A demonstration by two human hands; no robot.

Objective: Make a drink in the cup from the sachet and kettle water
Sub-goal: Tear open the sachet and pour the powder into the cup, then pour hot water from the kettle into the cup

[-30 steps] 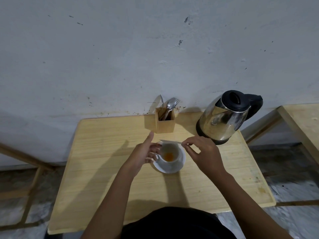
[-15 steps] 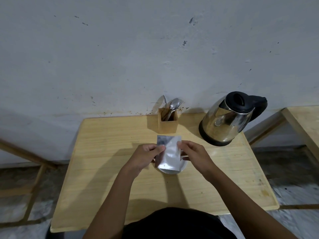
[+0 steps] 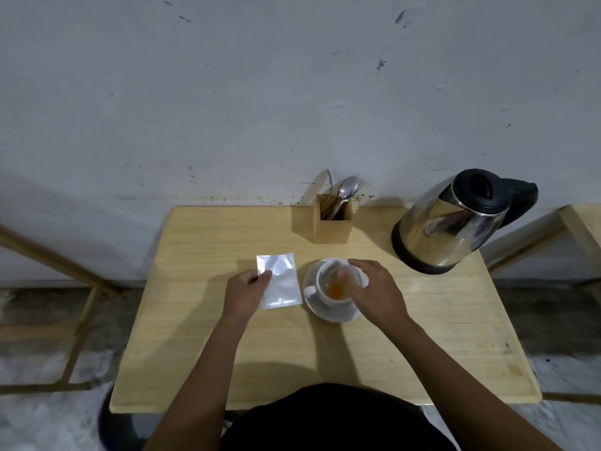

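Note:
A white cup [image 3: 325, 283] with orange powder at its bottom stands on a white saucer [image 3: 327, 313] in the middle of the wooden table [image 3: 325, 359]. My right hand [image 3: 374, 291] is curled over the cup's far and right rim, thumb above the opening. My left hand [image 3: 244, 294] pinches the left edge of the silver sachet [image 3: 283, 284], which lies flat just left of the saucer. The steel kettle [image 3: 448, 222] with a black lid and handle stands at the back right, apart from both hands.
A wooden holder [image 3: 332, 227] with spoons and a fork stands at the back edge against the grey wall. Another wooden table's corner [image 3: 582, 222] is at the far right. A wooden frame [image 3: 81, 307] stands left of the table.
The sachet was held upright over the cup by both hands; now my left hand has carried it down to the left of the saucer, and my right hand has let go and moved onto the cup.

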